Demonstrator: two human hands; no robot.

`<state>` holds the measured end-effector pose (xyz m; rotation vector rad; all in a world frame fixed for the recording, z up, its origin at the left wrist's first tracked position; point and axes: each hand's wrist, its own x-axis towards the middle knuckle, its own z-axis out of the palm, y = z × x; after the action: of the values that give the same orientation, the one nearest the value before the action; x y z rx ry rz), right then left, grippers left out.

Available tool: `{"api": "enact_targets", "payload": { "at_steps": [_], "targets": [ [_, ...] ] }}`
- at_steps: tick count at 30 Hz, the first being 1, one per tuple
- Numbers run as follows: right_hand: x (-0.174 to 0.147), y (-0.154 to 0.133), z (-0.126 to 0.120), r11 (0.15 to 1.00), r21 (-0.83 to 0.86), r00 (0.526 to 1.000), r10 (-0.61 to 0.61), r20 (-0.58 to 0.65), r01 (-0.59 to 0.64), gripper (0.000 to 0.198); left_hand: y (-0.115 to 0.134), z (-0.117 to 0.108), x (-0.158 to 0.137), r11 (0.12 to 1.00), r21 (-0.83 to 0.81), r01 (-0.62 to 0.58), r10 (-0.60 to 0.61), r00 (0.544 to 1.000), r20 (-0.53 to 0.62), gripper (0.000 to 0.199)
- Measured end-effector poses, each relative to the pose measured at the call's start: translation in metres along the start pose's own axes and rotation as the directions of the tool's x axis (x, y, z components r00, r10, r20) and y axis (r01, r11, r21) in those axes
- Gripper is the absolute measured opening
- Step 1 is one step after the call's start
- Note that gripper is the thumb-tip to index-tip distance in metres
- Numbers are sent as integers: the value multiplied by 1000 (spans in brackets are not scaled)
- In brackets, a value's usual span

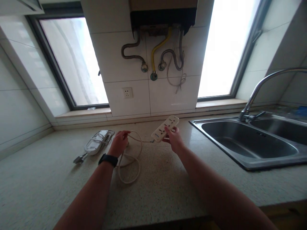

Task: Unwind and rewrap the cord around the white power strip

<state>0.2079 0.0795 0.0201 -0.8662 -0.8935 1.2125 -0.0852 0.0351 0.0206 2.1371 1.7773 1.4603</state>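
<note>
A white power strip (165,128) is tilted above the counter, gripped by my right hand (174,139) with the thumb on its socket face. Its white cord (129,182) runs from the strip's lower left end and lies in loose loops on the counter. My left hand (120,142), with a dark watch on the wrist, is closed on the cord to the left of the strip. Left of that hand lies a second white power strip (94,143), its cord wound around it and its grey plug (79,158) sticking out toward the lower left.
The speckled counter (153,198) runs along a tiled wall. A double steel sink (249,140) with a tall faucet (256,92) is at right. On the wall are a socket (128,92) and a water heater (163,17) with hanging hoses. Windows flank it.
</note>
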Motion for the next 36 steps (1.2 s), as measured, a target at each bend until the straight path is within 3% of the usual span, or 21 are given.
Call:
{"api": "enact_targets", "payload": {
  "at_steps": [7, 13, 15, 18, 24, 29, 33, 36],
  "targets": [
    [-18, 17, 17, 996, -58, 995, 70, 74, -66, 44, 40, -15, -10, 978, -71, -199, 169, 939, -299, 32],
    [-25, 29, 31, 998, 16, 997, 58, 57, -59, 45, 51, -14, -14, 944, 34, -329, 301, 809, -504, 18],
    [-26, 32, 33, 997, 34, 996, 75, 48, -76, 45, 51, -11, -15, 928, 59, -369, 339, 767, -544, 18],
    [-25, 35, 34, 995, 38, 995, 92, 30, -93, 47, 56, -10, -18, 901, 95, -423, 406, 747, -526, 18],
    [-21, 39, 34, 997, 45, 998, 61, 11, -62, 50, 60, -10, -20, 891, 161, -424, 448, 769, -456, 18],
    [-19, 36, 32, 998, 49, 998, -39, -41, 41, 53, 37, -9, -9, 944, 278, -179, 281, 876, -391, 38],
    [-17, 33, 31, 997, 40, 996, -61, -71, 64, 55, 22, -11, -8, 843, 535, 48, 119, 955, -273, 38],
    [-15, 34, 29, 997, 42, 996, -56, -72, 59, 56, 25, -11, -12, 778, 629, 3, 90, 989, -116, 36]
  ]
}}
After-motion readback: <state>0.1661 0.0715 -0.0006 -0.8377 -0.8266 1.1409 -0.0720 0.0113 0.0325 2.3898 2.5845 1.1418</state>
